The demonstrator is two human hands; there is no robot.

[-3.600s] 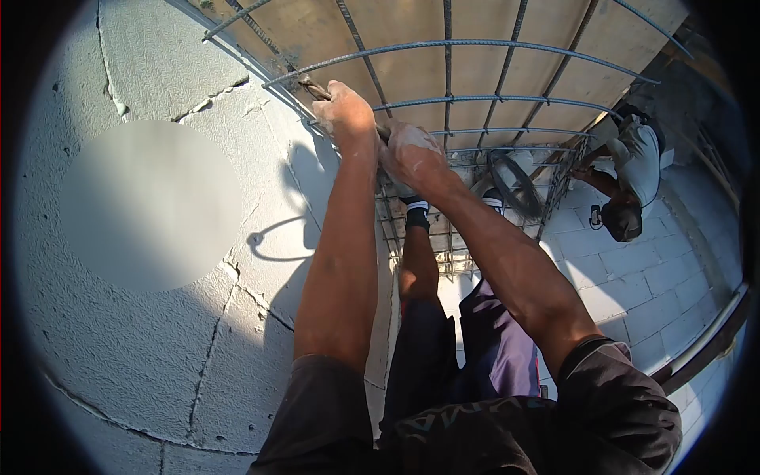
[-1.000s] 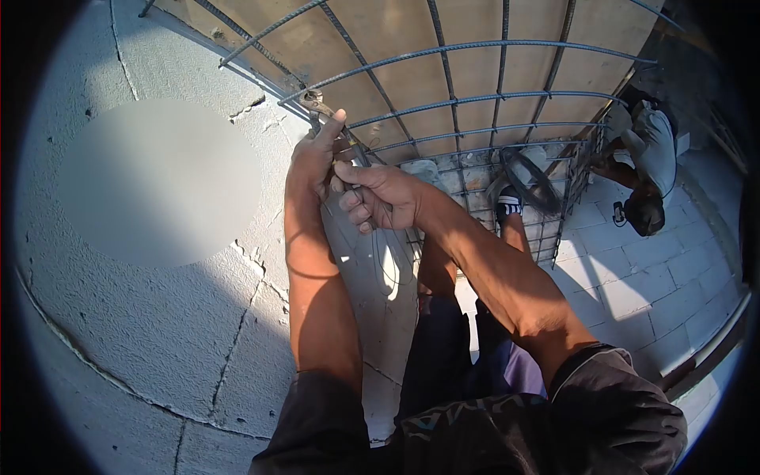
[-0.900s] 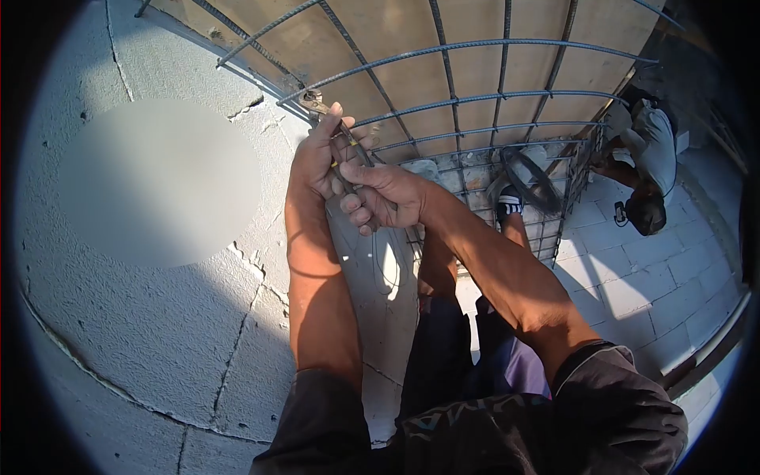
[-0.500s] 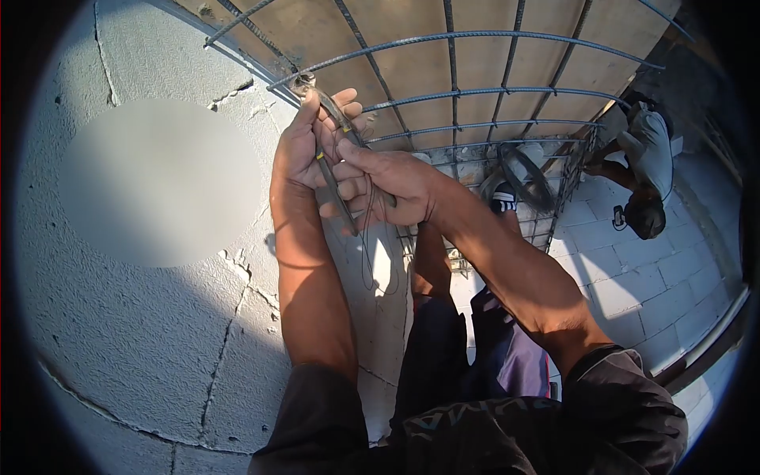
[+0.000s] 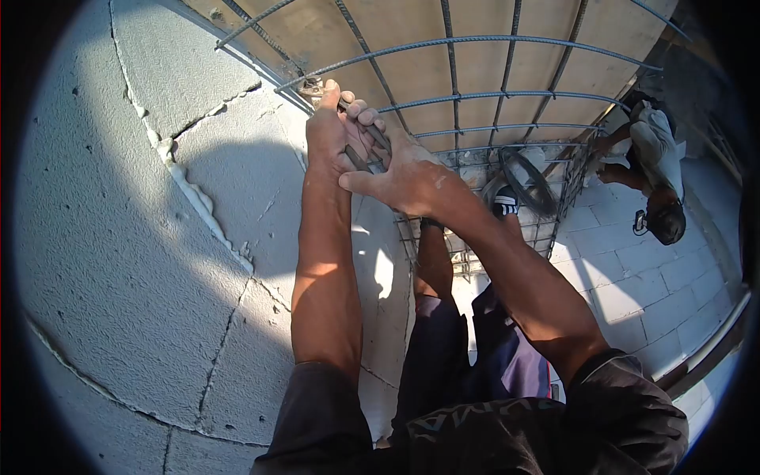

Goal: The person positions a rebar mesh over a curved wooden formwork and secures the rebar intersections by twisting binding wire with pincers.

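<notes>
Pincers (image 5: 356,159) lie betw. hands, head up nr end of rebar (image 5: 475,38), at corner of board (image 5: 483,71) & block wall (image 5: 127,237); contact w/ bar unclear. L hand (image 5: 326,131) grip: curled round tool, thumb along head. R hand (image 5: 419,178) grip: at handle ends, fingers hidden, can't say if clenched. Risks: splayed handles could pinch L palm if squeezed; dust might cause slip, knuckles hitting steel. Mat'ls: rebar ribbed, board smooth/tan, wall pitted, cracked.

Right hand (image 5: 419,176) hid the ends of the pliers (image 5: 379,138); their jaws were too small to read. Rebar grid (image 5: 454,39) ran off the top edge. Black coil (image 5: 541,196) looked blurred.
</notes>
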